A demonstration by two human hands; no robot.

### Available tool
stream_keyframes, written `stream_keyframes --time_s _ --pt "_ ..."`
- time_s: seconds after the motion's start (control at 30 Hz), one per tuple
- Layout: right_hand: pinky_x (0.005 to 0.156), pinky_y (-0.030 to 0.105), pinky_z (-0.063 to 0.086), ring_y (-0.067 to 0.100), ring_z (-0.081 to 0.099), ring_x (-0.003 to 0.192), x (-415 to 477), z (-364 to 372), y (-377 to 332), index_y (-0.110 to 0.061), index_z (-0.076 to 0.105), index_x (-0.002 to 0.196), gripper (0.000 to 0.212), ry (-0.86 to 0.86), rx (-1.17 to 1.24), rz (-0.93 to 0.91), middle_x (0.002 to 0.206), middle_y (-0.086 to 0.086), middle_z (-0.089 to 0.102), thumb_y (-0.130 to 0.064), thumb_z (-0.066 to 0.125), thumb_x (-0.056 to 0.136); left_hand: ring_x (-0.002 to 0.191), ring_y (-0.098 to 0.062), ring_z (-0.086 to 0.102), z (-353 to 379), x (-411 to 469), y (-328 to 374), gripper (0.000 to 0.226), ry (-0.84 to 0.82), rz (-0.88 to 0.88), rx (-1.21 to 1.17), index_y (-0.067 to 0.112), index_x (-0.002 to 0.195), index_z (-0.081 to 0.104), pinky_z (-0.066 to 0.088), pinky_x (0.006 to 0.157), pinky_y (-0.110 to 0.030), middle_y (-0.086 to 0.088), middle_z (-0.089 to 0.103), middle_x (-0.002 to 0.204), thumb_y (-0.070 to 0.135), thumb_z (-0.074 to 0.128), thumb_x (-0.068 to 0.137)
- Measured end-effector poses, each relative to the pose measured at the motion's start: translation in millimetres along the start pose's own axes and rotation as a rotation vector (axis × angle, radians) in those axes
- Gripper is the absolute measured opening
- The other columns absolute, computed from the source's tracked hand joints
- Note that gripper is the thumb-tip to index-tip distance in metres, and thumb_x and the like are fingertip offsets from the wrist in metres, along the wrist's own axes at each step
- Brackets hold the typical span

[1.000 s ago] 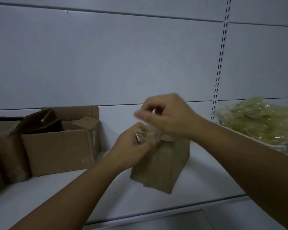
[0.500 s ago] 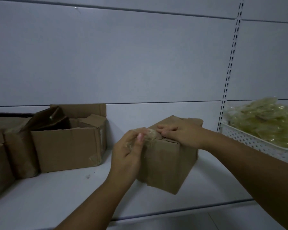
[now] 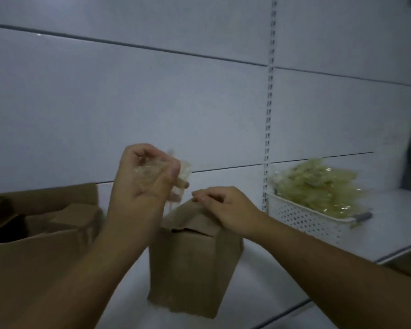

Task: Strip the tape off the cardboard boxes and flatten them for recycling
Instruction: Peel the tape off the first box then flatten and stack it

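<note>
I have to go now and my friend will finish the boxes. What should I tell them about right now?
Left hand: raised above the small box, holding a crumpled wad of clear tape, one strand stretching down to the box top.
Right hand: pressing down on the box's top flap.
Small box stands upright on the white shelf; an open box sits to its left.
Done: some tape pulled up.
Left: pull the strand free, drop the wad, possibly in the white basket of used tape, then flatten the boxes.
</note>
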State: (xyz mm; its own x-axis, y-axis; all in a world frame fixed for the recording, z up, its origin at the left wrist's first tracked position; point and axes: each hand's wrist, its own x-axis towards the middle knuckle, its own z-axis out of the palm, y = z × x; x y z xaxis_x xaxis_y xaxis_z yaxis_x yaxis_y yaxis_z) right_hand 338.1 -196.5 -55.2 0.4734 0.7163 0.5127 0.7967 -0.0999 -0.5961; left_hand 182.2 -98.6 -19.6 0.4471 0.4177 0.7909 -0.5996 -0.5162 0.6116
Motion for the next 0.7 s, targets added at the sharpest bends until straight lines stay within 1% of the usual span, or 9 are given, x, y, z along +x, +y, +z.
stream_keyframes --time_s 0.07,0.13,0.27,0.33,0.4,0.5,0.57,0.63,0.7 --pt "0.081 0.015 0.045 -0.006 0.058 0.09 -9 -21 7 -0.022 0.072 0.099 0.022 0.145 -0.016 -0.033 0.099 -0.014 0.069 -0.027 0.052 0.092 0.072 -0.014 0.066 16 15 -5 0.029 -0.129 0.018 0.162 0.028 0.083 0.058 0.054 0.06 -0.022 0.001 0.068 0.084 0.053 0.059 0.068" --pt "0.082 0.024 0.048 0.001 0.06 0.09 -19 -52 19 -0.023 0.073 0.091 0.019 0.17 -0.14 -0.065 0.094 -0.011 0.071 -0.024 0.054 0.089 0.066 -0.013 0.059 31 30 -10 0.04 -0.258 0.021 0.313 0.017 0.079 0.059 0.048 0.06 -0.022 -0.005 0.064 0.077 0.056 0.054 0.07" --pt "0.083 0.028 0.049 -0.002 0.057 0.086 -31 -140 61 -0.025 0.072 0.088 0.016 0.216 -0.357 0.009 0.089 -0.017 0.065 -0.028 0.056 0.086 0.061 0.002 0.054 74 49 -20 0.058 -0.408 0.054 0.421 0.022 0.075 0.053 0.039 0.058 -0.024 0.003 0.054 0.068 0.078 0.039 0.074" --pt "0.084 0.029 0.049 -0.001 0.057 0.088 -33 -184 88 -0.027 0.071 0.093 0.017 0.311 -0.427 0.057 0.093 -0.016 0.063 -0.032 0.056 0.088 0.057 -0.002 0.051 103 65 -25 0.061 -0.469 0.064 0.441 0.02 0.072 0.049 0.037 0.058 -0.027 0.003 0.049 0.065 0.078 0.028 0.069" --pt "0.09 0.028 0.044 0.009 0.055 0.106 -28 -219 117 -0.028 0.065 0.107 0.023 0.358 -0.516 0.074 0.112 -0.011 0.062 -0.036 0.053 0.09 0.053 -0.007 0.042 140 86 -32 0.057 -0.581 0.031 0.393 0.021 0.065 0.041 0.035 0.061 -0.033 0.005 0.042 0.061 0.073 0.022 0.076" --pt "0.108 0.028 0.018 0.012 0.02 0.141 -16 -243 156 -0.032 0.036 0.14 0.051 0.169 -0.597 0.118 0.153 -0.009 0.026 -0.048 0.045 0.092 0.061 -0.009 0.042 207 117 -57 0.04 -0.631 -0.009 0.426 0.026 0.069 0.041 0.038 0.072 -0.037 0.007 0.044 0.07 0.051 0.021 0.093" --pt "0.112 0.029 0.004 0.01 0.001 0.144 -10 -239 185 -0.034 0.017 0.147 0.06 -0.042 -0.664 0.172 0.158 -0.008 0.003 -0.051 0.038 0.094 0.065 -0.015 0.048 252 132 -78 0.026 -0.58 -0.016 0.469 0.02 0.089 0.047 0.042 0.062 -0.033 0.0 0.053 0.081 0.039 0.029 0.096" --pt "0.114 0.03 0.003 0.01 0.006 0.143 -13 -226 211 -0.034 0.018 0.146 0.058 -0.16 -0.692 0.208 0.158 -0.007 0.006 -0.053 0.034 0.094 0.07 -0.016 0.055 289 140 -100 0.015 -0.554 -0.024 0.523 0.022 0.107 0.048 0.042 0.055 -0.027 -0.002 0.059 0.096 0.031 0.043 0.096" --pt "0.112 0.03 0.01 0.01 0.02 0.14 -21 -214 228 -0.036 0.029 0.143 0.054 -0.207 -0.621 0.239 0.156 -0.01 0.019 -0.055 0.037 0.093 0.078 -0.016 0.06 313 139 -125 0.016 -0.565 -0.027 0.611 0.02 0.105 0.057 0.047 0.064 -0.027 -0.003 0.062 0.106 0.028 0.051 0.093"
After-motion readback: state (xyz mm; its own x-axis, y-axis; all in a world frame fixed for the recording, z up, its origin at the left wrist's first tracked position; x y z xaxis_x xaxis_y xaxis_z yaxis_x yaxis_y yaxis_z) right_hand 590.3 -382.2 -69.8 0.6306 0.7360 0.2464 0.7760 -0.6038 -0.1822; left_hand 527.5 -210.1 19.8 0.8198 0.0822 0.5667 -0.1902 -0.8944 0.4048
